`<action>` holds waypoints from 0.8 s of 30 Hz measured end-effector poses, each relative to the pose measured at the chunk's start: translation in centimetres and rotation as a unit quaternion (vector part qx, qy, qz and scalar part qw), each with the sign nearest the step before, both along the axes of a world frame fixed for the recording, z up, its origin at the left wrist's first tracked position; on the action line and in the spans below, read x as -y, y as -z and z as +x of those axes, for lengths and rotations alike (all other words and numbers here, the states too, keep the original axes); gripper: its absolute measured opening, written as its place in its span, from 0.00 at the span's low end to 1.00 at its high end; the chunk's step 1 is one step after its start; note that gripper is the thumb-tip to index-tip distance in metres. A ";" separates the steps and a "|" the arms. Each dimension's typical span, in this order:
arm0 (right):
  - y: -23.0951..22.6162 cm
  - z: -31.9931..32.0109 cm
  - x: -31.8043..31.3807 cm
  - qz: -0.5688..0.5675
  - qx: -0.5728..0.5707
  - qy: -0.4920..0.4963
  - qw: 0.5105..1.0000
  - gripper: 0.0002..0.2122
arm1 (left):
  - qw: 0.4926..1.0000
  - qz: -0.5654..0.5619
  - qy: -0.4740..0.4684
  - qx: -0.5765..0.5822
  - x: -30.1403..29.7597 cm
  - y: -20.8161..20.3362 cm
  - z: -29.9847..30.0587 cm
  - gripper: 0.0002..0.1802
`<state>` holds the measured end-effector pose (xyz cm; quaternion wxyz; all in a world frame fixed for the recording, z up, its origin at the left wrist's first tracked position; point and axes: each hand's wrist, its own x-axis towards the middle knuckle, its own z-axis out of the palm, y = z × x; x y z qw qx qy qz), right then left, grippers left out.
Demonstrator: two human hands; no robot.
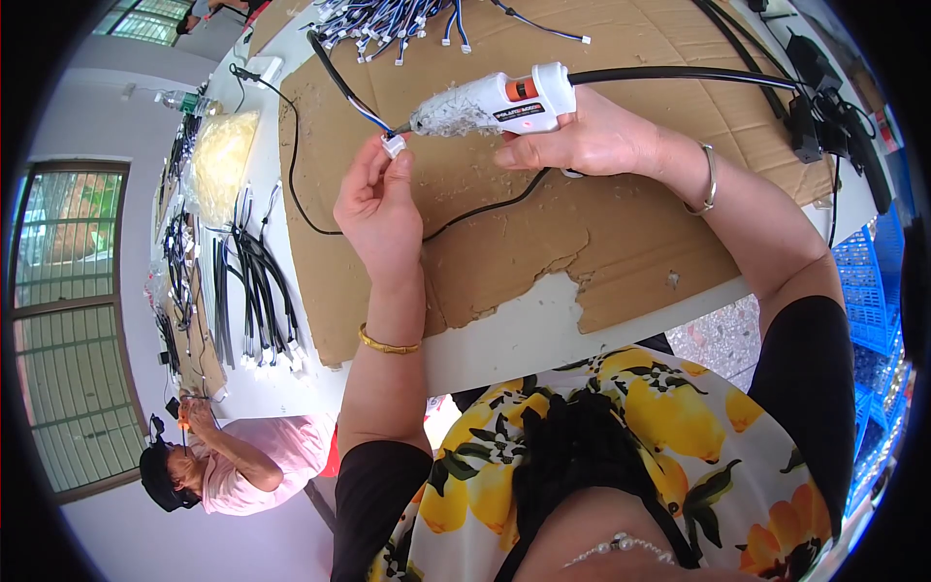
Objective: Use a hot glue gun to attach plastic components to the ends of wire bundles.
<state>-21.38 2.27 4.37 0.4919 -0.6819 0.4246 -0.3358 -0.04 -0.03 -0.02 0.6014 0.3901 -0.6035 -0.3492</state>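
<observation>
My left hand (380, 199) pinches a small white plug connector (394, 145) between thumb and fingertips. Blue, white and black wires run up from this connector into a black-sleeved cable (335, 78). Wrapped around the handle of a white hot glue gun (529, 102) is my right hand (592, 141). The gun points left, and its nozzle is at the wires just above the connector; whether it touches them I cannot tell. Stringy dried glue coats the front of the gun's body, and a thick black glue stick or tube comes out of its back.
Torn cardboard (504, 223) covers the white table (465, 373). A pile of wired connectors (388, 24) lies at the far edge. Left are black cable bundles (257, 281) and a bag of yellowish sticks (223, 160). Black adapters (815, 107) crowd the right; a co-worker (242, 466) sits lower left.
</observation>
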 end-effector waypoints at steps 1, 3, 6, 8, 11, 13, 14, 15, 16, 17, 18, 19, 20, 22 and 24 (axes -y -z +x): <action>-0.1 0.0 0.0 0.011 -0.020 0.007 1.000 0.11 | 1.000 -0.002 0.000 -0.001 0.0 0.0 0.0 0.14; -0.2 0.0 -0.1 0.011 -0.019 0.011 1.000 0.11 | 1.000 0.000 -0.001 0.006 0.0 -0.1 0.1 0.14; 0.4 0.0 0.2 -0.014 0.013 0.014 1.000 0.10 | 1.000 0.001 -0.002 0.013 -0.1 -0.4 -0.2 0.13; 0.7 0.0 0.2 -0.039 0.046 0.014 0.998 0.10 | 1.000 -0.001 -0.002 0.013 -0.1 -0.4 -0.2 0.13; 0.5 0.0 0.2 -0.026 0.063 0.013 0.998 0.09 | 1.000 0.006 -0.002 0.010 0.0 -0.4 -0.1 0.13; 0.4 0.1 0.1 -0.034 0.037 0.010 0.999 0.09 | 1.000 0.010 -0.001 0.017 0.0 -0.4 -0.1 0.12; 0.4 0.1 0.1 -0.033 0.037 0.010 0.999 0.09 | 1.000 0.010 0.000 0.017 0.0 -0.4 -0.1 0.12; 0.5 0.0 0.2 -0.027 0.026 0.010 0.999 0.09 | 1.000 0.009 0.000 0.021 0.0 -0.3 0.0 0.13; 0.5 0.0 0.2 -0.020 0.016 0.010 1.000 0.09 | 1.000 0.009 0.001 0.025 0.1 -0.2 0.0 0.13; 0.4 0.0 0.1 -0.020 0.016 0.010 1.000 0.09 | 1.000 0.009 0.000 0.025 0.1 -0.1 0.0 0.13; 0.1 0.0 0.0 -0.015 0.005 0.008 1.000 0.10 | 1.000 0.008 0.003 0.012 0.1 0.0 0.0 0.13; 0.0 0.0 0.0 -0.011 -0.005 0.006 1.000 0.10 | 1.000 0.006 0.006 -0.001 0.1 0.1 0.1 0.14; 0.0 0.0 0.0 -0.011 -0.005 0.006 1.000 0.10 | 1.000 0.006 0.006 -0.001 0.1 0.1 0.1 0.14; 0.1 0.1 0.0 -0.014 -0.003 0.005 1.000 0.10 | 1.000 0.006 0.003 0.004 0.1 0.1 0.2 0.14; 0.5 0.0 0.1 -0.008 0.008 0.002 1.000 0.10 | 1.000 0.005 0.004 0.005 0.2 0.1 0.1 0.14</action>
